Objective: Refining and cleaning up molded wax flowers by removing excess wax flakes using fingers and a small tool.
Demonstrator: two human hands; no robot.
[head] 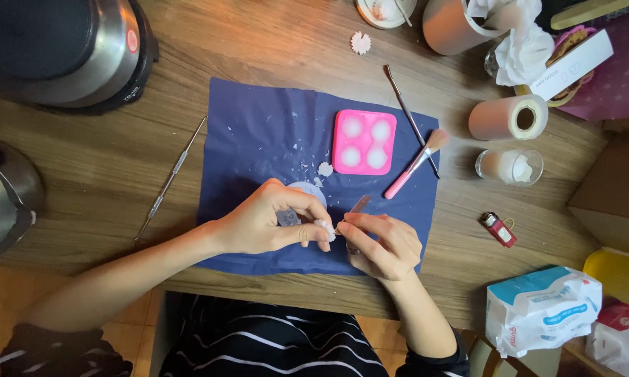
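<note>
Over the near edge of the dark blue cloth (258, 132) on the wooden worktop (105, 167), we see both hands meeting. The left hand (265, 223) pinches a small white flower-shaped piece (324, 229) between thumb and fingers. The right hand (383, 244) grips a thin metal tool (358, 206), its long axis slanting up and to the right, away from the piece (the working end is hidden where it meets the flower, so we cannot tell if it touches). Beyond the hands lie a pink four-cavity mould (364, 142) and a pink-handled brush (415, 164). A second white flower (360, 42) sits farther off, small and hard to make out.
</note>
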